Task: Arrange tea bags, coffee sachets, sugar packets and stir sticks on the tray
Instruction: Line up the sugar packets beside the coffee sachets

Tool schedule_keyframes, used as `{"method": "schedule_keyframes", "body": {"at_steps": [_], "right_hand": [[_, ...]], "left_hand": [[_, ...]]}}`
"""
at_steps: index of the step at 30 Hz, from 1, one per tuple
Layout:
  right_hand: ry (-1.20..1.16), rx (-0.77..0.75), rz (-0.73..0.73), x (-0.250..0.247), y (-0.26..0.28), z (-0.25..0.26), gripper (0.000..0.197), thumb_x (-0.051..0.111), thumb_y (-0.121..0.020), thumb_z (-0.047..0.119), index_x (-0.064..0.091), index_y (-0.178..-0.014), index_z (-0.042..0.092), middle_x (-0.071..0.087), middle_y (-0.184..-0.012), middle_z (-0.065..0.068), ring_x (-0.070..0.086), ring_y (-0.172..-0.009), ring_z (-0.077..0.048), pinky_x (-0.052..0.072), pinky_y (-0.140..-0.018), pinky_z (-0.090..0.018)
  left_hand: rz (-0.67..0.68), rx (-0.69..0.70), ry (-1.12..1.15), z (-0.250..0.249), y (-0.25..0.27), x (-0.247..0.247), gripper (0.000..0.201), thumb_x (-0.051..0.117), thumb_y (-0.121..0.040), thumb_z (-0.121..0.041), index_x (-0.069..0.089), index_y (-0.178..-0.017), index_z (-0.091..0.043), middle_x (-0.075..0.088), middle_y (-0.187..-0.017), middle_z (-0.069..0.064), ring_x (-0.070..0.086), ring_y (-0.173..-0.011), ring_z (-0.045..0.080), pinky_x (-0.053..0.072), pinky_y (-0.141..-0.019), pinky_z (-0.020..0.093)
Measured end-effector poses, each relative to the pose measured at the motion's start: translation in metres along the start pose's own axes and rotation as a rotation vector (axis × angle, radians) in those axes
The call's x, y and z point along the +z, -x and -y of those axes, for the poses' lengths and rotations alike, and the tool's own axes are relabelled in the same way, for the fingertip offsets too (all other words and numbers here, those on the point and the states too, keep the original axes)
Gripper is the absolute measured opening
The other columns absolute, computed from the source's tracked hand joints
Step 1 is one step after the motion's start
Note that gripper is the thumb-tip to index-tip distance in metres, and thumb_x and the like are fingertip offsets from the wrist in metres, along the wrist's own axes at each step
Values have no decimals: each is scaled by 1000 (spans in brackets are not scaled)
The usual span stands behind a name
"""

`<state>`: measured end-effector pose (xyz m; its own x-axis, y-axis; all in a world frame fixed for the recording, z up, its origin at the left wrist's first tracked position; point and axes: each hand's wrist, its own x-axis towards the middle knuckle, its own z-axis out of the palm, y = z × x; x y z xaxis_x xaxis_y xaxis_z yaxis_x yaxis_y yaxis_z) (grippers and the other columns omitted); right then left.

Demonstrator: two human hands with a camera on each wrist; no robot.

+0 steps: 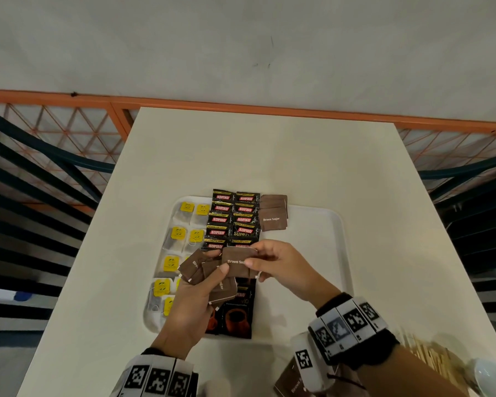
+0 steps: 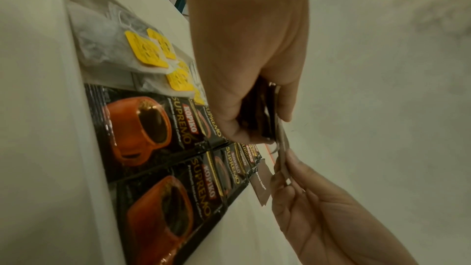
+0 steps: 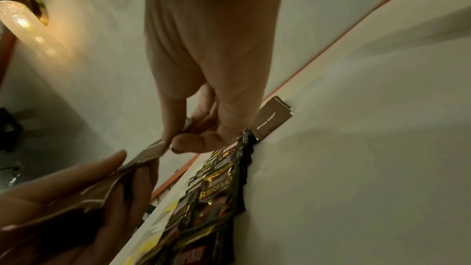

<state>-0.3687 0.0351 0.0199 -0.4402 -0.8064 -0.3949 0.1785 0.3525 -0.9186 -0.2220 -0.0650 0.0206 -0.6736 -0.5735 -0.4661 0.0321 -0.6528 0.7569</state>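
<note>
On the white tray lie tea bags with yellow tags in the left columns, black Kopiko coffee sachets in the middle, and a few brown sugar packets at the far end. My left hand grips a fan of several brown sugar packets above the tray's near middle. My right hand pinches one brown sugar packet from that fan between thumb and fingers. The left wrist view shows the tea bags, the sachets and my left hand holding the packets' edges.
The tray sits on a white table with bare room beyond and to the right. Wooden stir sticks and a white bowl lie at the near right edge. Another brown packet lies under my right wrist. An orange railing runs behind.
</note>
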Motion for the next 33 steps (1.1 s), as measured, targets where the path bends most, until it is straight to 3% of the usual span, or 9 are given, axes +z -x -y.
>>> {"method": "schedule_keyframes", "body": {"at_steps": [3,5,10,13,16,19,25,30,33], "right_hand": [[-49,-3,-56,-8,-4,-3,14,62,-86,7,64,-99,11,67,-85,0,62,-70,-5,51,-62,-17],[-77,1,-128,-20,-8,-5,14,61,-86,6,66,-92,18,67,-81,2,62,-69,-5,50,-64,-17],[-23,42,-385,-55,-23,-15,11,63,-84,5,64,-86,16,66,-79,1,59,-73,-13,46,-63,-16],[131,35,-430,-67,-32,-18,7,63,-85,6,64,-89,12,64,-76,1,54,-65,-9,43,-60,-14],[288,-17,-425,-68,-38,-17,8,66,-82,9,62,-87,15,61,-69,9,53,-57,3,40,-59,-6],[364,-103,-426,-65,-44,-14,12,69,-79,5,62,-84,13,60,-67,10,54,-54,11,39,-59,0],[486,-171,-501,-64,-53,-14,10,69,-78,8,64,-87,8,59,-73,0,51,-64,-9,42,-62,-6],[508,-166,-528,-64,-59,-16,14,70,-78,10,64,-91,7,61,-77,-4,54,-70,-16,44,-67,-16],[491,-154,-538,-65,-60,-17,24,71,-77,11,62,-99,9,59,-83,-4,55,-72,-17,44,-67,-15]], "left_hand": [[-29,-45,0,0,0,-5,25,69,-76,-11,62,-98,-19,71,-86,2,69,-69,10,52,-48,23],[-39,-70,-1,-1,0,-8,19,56,-86,-4,62,-98,-18,70,-87,3,69,-68,10,52,-48,23],[-75,-98,30,-2,1,-11,23,51,-88,-3,64,-99,-19,72,-86,2,65,-80,17,54,-51,25],[-77,-96,34,-1,1,-9,27,49,-88,-1,64,-100,-20,72,-90,2,63,-87,19,53,-61,29],[-77,-103,39,-1,2,-7,27,50,-87,-1,64,-101,-20,72,-94,4,62,-94,21,48,-76,36],[-70,-104,6,0,2,-7,28,50,-87,-3,64,-104,-21,74,-89,1,64,-91,19,49,-73,33],[-64,-107,-17,1,1,-11,27,49,-89,-4,63,-103,-22,74,-86,-3,68,-79,12,53,-59,25],[-61,-118,-15,0,1,-10,27,50,-89,-4,63,-103,-22,74,-88,0,68,-80,13,54,-56,23],[-59,-114,-6,0,1,-9,26,50,-89,-5,62,-104,-21,73,-90,2,68,-79,14,54,-56,23]]}}
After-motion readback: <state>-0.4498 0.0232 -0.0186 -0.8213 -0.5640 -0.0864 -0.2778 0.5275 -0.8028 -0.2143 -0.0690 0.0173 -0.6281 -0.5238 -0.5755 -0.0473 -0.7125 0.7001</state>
